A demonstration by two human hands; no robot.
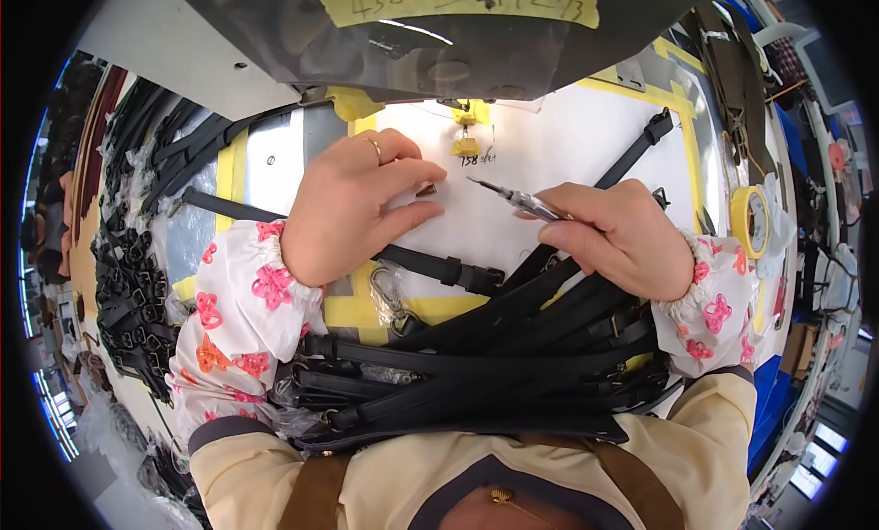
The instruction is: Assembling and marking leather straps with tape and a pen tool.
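My left hand is curled over the white work surface, with a small dark brown piece at its fingertips; the piece is too small to name. My right hand grips a slim metal awl, its thin point aimed up and left toward the left hand. The awl's tip touches nothing. Below the hands lies a black strap with a keeper loop. Many more black straps with buckles are heaped against my front. A metal clasp in clear plastic sits beside them.
A dark grey machine head overhangs the far side, above yellow-taped metal parts. Yellow tape borders the white sheet. Buckled black straps pile up at left. A yellow tape roll stands at right, near hanging brown straps.
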